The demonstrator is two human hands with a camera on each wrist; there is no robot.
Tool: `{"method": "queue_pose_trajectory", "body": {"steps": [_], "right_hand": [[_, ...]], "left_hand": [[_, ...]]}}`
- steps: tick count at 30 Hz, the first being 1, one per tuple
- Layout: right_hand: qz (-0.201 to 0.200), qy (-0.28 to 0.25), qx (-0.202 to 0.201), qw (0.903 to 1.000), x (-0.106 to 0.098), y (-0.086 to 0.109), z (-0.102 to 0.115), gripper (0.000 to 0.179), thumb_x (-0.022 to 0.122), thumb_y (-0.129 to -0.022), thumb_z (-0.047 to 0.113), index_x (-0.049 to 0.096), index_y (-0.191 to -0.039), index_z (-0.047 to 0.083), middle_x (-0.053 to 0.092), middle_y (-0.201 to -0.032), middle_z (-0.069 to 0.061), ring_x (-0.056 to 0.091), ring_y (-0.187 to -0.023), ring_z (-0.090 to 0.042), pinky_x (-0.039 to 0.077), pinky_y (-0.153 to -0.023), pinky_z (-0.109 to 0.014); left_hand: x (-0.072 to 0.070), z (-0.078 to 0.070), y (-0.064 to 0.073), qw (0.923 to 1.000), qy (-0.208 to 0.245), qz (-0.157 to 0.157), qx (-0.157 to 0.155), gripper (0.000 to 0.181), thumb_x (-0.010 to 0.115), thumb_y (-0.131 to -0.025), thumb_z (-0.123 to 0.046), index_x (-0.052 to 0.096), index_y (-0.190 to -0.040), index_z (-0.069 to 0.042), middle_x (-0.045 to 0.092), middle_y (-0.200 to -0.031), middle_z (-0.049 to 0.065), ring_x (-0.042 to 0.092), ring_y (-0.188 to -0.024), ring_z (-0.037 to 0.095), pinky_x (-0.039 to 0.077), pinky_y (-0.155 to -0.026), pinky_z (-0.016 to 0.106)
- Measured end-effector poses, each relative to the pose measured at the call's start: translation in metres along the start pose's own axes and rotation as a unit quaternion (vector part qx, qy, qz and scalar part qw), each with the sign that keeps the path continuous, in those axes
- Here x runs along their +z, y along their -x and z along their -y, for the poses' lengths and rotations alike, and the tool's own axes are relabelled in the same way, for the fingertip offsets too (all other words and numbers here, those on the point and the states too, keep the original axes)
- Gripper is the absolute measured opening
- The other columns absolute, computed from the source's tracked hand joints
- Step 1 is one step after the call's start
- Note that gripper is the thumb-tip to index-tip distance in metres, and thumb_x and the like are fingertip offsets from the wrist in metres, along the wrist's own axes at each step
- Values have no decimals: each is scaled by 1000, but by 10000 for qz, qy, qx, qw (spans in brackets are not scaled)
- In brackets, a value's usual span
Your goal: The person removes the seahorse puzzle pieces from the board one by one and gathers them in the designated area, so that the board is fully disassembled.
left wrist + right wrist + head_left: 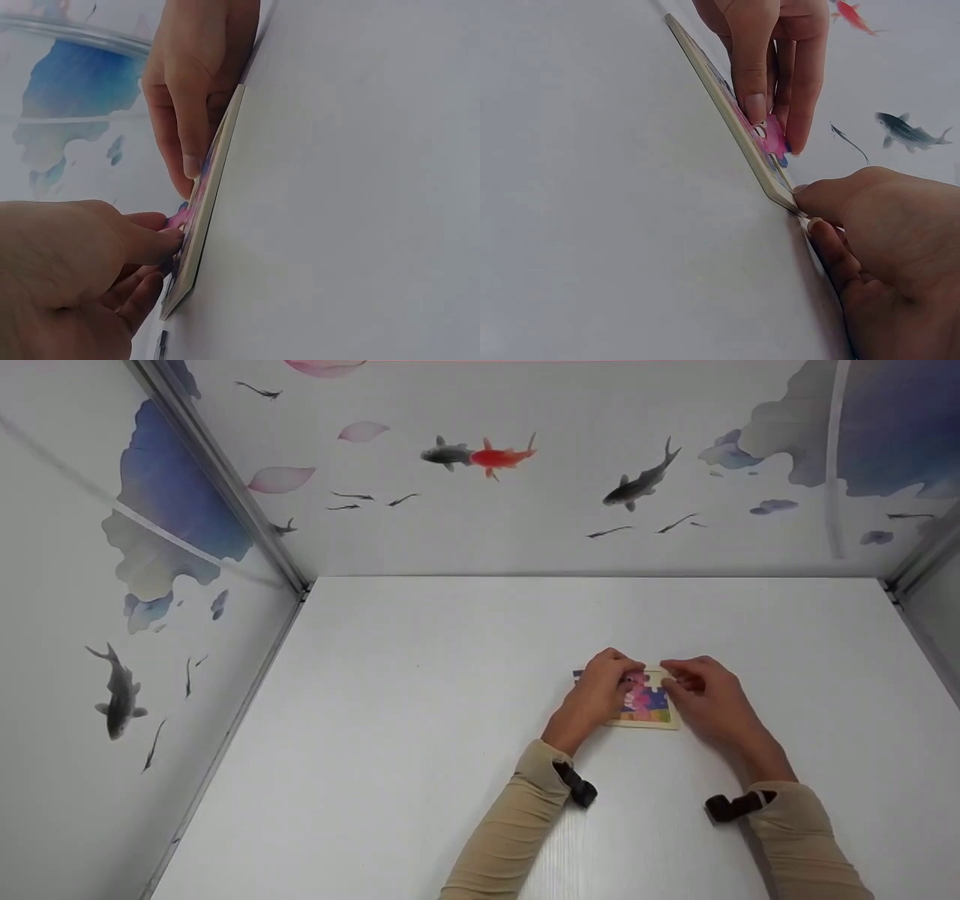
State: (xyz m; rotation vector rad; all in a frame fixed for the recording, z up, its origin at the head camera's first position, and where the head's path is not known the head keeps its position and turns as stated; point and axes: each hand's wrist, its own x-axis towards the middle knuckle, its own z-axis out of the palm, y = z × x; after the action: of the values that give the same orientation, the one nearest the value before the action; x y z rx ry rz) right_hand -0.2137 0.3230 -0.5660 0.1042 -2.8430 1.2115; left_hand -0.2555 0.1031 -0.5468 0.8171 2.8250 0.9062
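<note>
A small jigsaw puzzle in a pale tray lies on the white table, its picture pink, blue and orange. Bare pale backing shows near the upper right corner of the tray. My left hand reaches over the puzzle's left half and pinches a pink puzzle piece between thumb and fingers; the piece stands tilted up from the board. At the right edge, my right hand grips the tray's corner with thumb and forefinger. Its thumb lies along the rim. The left hand hides much of the picture.
The white tabletop spreads around the puzzle. A back wall with painted fish and a left wall border it, with metal posts at the corners. Dark wrist cameras are strapped over beige sleeves.
</note>
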Motion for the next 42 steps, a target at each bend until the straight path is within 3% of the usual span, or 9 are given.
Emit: {"method": "queue_pose_trajectory", "body": {"steps": [7,14,21,29,37,42], "right_hand": [[15,-16,60,10000,0,0,2,42,66,-109,31,67,-147,14,64,-125,-11,62,-111,-27,41,-84,-3],[79,-12,116,9999,0,1,2,44,66,-109,33,66,-149,13,63,-127,-12,61,-112,-27,42,-84,-3],[136,-16,264,9996,0,2,2,47,65,-110,38,64,-151,15,62,-130,-12,59,-114,-26,41,-86,-4],[91,-75,207,9997,-1,1,3,45,66,-109,35,65,-150,17,62,-129,-11,59,-113,-26,41,-85,-4],[99,-20,265,9996,0,0,1,46,65,-109,39,65,-150,18,62,-130,-11,59,-114,-26,42,-87,-6],[61,10,218,9997,2,0,0,45,66,-109,38,66,-149,17,63,-128,-10,60,-113,-25,43,-87,-7]], "left_hand": [[-6,0,1,9993,-299,-209,36,33,63,-111,-16,71,-143,-18,68,-137,-1,63,-132,12,49,-115,21],[-21,6,3,9986,42,-530,62,34,63,-111,-19,70,-144,-18,68,-140,-1,62,-136,12,46,-118,21],[-30,18,10,9976,299,-617,26,34,63,-111,-19,69,-144,-17,68,-142,0,62,-136,13,47,-118,22],[-47,43,25,9963,582,-629,-106,33,64,-110,-19,69,-143,-16,70,-140,1,64,-132,14,50,-116,25],[-58,74,39,9954,461,-712,-435,37,67,-109,-17,67,-146,-13,72,-140,3,65,-131,17,52,-115,31],[-63,89,48,9961,588,-593,-297,33,69,-108,-17,70,-140,-12,74,-135,2,66,-126,18,52,-112,34]]}}
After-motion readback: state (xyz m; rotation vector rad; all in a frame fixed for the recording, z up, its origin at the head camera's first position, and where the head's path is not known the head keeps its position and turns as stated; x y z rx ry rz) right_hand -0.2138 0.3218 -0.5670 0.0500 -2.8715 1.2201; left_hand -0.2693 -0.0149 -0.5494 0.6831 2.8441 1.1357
